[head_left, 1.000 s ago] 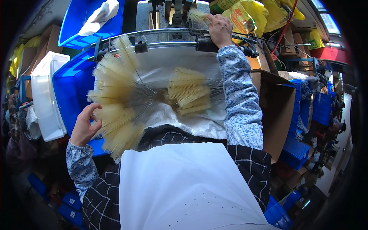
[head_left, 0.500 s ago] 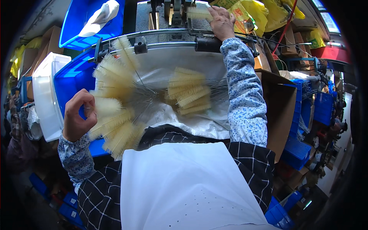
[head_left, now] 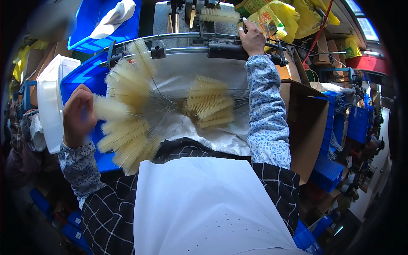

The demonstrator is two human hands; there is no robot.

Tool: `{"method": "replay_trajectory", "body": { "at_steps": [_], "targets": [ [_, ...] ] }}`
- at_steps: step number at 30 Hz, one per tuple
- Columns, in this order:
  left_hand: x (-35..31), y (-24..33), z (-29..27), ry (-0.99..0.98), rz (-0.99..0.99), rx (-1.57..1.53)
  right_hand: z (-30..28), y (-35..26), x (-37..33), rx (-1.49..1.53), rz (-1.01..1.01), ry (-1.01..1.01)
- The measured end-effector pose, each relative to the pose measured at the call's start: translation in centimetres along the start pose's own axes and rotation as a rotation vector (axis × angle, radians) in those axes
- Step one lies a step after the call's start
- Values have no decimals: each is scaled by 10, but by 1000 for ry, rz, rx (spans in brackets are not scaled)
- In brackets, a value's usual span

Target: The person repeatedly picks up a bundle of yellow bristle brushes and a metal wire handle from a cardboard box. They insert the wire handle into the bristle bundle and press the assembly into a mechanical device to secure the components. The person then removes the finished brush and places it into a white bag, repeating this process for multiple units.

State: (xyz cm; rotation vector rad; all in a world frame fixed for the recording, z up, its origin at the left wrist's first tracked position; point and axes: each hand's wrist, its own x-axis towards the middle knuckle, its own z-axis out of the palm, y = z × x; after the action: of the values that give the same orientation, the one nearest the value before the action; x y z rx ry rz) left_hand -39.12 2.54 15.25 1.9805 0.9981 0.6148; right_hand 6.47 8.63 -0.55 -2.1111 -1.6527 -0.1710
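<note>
My left hand (head_left: 80,117), slightly blurred, is curled closed at the left, pinching the bristle end of a cream brush (head_left: 111,108) with a wire stem. That brush lies over a fanned pile of similar brushes (head_left: 129,142). At the far side, my right hand (head_left: 253,39) is closed at the stem end of another bristle brush (head_left: 219,15), which lies crosswise at the metal machine (head_left: 195,26). A second brush pile (head_left: 210,102) rests on the white sheet (head_left: 187,63), stems pointing right, partly behind my right sleeve.
A metal rail with a black roller (head_left: 227,49) crosses in front of the machine. Blue bins (head_left: 78,32) and a white tub (head_left: 49,106) stand left. To the right are an open cardboard box (head_left: 308,127) and blue crates (head_left: 329,170); yellow bags (head_left: 282,19) lie far right.
My left hand has moved left and away from me, with the brush in it shifting alike. My right hand has slid from the bristles to the stem end; that brush sits slightly further left.
</note>
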Motion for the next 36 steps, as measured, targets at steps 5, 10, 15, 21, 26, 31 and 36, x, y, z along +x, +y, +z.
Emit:
{"method": "replay_trajectory", "body": {
  "at_steps": [5, 10, 15, 21, 26, 31, 36],
  "targets": [
    [-21, -9, -10, 171, -183, -28, 0, -29, -1, -18, 8, -19],
    [-34, 5, -30, 218, -62, -27, 10, -66, -1, -3, 2, -9],
    [-25, 24, -20, 255, 44, -21, 15, -108, -2, -33, -15, -65],
    [-20, 28, -13, 182, 138, 27, 16, -102, -2, -9, -39, -66],
    [-19, 30, -10, 213, 116, -1, 15, -80, -1, -13, -45, -30],
    [-23, 25, -10, 202, 73, -9, 10, -63, -2, 23, -26, 13],
    [-18, 20, -8, 47, -1, -73, 4, -51, -2, 48, -31, 14]
  ]
}}
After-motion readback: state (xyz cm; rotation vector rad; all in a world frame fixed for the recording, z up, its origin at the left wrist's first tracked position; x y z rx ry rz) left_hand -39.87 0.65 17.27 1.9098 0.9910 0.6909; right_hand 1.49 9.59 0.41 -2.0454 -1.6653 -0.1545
